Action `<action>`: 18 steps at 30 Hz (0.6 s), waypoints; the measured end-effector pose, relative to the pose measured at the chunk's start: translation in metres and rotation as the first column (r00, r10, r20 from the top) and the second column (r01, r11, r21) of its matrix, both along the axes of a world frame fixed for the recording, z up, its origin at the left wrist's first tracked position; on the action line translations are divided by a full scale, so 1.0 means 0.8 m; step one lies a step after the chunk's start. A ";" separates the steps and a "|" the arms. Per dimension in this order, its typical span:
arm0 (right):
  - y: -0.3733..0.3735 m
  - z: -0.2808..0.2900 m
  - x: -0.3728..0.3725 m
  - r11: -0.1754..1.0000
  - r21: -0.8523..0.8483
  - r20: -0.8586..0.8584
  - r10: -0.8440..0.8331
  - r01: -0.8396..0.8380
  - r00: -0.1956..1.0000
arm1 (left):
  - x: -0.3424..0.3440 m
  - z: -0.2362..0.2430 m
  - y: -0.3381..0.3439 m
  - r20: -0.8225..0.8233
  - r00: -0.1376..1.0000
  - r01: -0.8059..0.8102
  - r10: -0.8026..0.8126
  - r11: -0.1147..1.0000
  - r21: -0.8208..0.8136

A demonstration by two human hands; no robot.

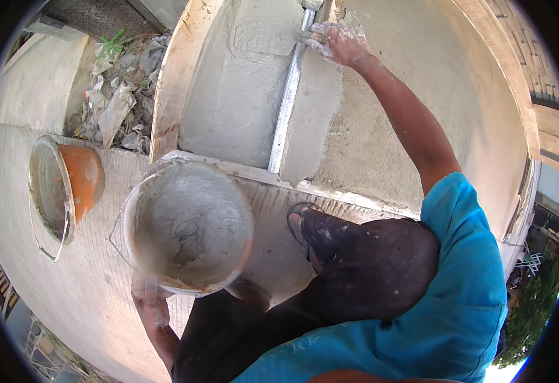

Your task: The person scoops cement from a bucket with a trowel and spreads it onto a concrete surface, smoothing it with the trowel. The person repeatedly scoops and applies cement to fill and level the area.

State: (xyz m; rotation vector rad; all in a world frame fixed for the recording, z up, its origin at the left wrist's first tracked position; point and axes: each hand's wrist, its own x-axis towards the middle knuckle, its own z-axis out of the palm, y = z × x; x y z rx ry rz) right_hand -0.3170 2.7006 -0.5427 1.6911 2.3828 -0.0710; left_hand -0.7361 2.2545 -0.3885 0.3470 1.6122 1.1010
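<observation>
A bucket [193, 223] of wet grey mortar stands close in front of me, its wire handle hanging at the left. My left hand [149, 292] is at its lower left rim, with the fingers bent against the edge; a blurred smudge covers part of the fingertips. My right arm stretches far forward. Mortar-smeared, my right hand [342, 43] closes around the upper part of a long metal straightedge [284, 112]. This bar lies lengthwise on the wet mortar bed [231, 115], between a smooth strip and a rougher surface on the right.
An orange bucket [84, 175] with grey mortar inside sits tilted in view at the left. Wooden form boards [176, 76] edge the mortar bed. Rubble and torn bags [118, 105] lie beyond the orange bucket. My sandalled foot [300, 226] rests beside the bed's near edge.
</observation>
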 end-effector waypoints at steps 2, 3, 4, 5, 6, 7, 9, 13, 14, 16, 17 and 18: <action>0.031 -0.003 -0.007 0.985 -0.090 0.022 -0.149 0.150 0.989 | 0.003 0.008 0.002 -0.035 0.999 -0.002 0.002 1.000 -0.006; 0.046 -0.002 -0.011 0.957 -0.129 0.045 -0.256 0.260 0.966 | 0.010 0.009 0.007 -0.055 0.998 -0.001 0.001 1.000 -0.003; 0.055 0.000 -0.008 0.968 -0.110 0.006 -0.224 0.223 0.975 | 0.012 0.008 0.009 -0.074 0.997 0.000 0.000 1.000 0.001; 0.061 0.010 -0.012 0.979 -0.095 -0.038 -0.185 0.181 0.982 | 0.010 0.007 0.005 -0.064 0.998 0.012 -0.012 1.000 0.002; 0.068 0.022 -0.014 0.987 -0.078 -0.080 -0.145 0.139 0.986 | 0.004 0.003 0.001 -0.053 0.998 0.025 -0.025 1.000 0.005; 0.036 0.079 -0.043 0.946 -0.241 -0.207 -0.267 0.215 0.941 | -0.001 -0.001 -0.005 -0.044 0.998 0.033 -0.033 0.999 0.004; 0.044 0.017 -0.031 0.979 -0.134 -0.204 -0.176 0.151 0.963 | -0.008 -0.006 -0.012 -0.032 0.998 0.045 -0.044 0.999 0.030; -0.002 -0.009 -0.025 0.991 -0.121 -0.305 -0.084 0.049 0.949 | -0.007 -0.004 -0.019 -0.072 0.997 0.024 -0.022 0.999 0.024; -0.011 -0.016 -0.013 0.990 -0.134 -0.320 -0.080 0.039 0.944 | -0.007 -0.009 -0.015 -0.045 0.999 0.011 -0.011 1.000 -0.005; -0.033 -0.024 -0.011 0.991 -0.128 -0.256 -0.072 0.040 0.964 | -0.006 -0.005 -0.009 -0.013 1.000 -0.021 0.020 0.997 -0.074; -0.065 0.000 -0.030 0.990 -0.137 -0.237 -0.071 0.039 0.969 | -0.006 -0.003 -0.011 -0.017 0.999 -0.032 0.031 0.996 -0.081; -0.085 0.015 -0.038 0.989 -0.142 -0.217 -0.073 0.042 0.973 | -0.005 -0.002 -0.012 -0.019 0.999 -0.039 0.037 0.996 -0.084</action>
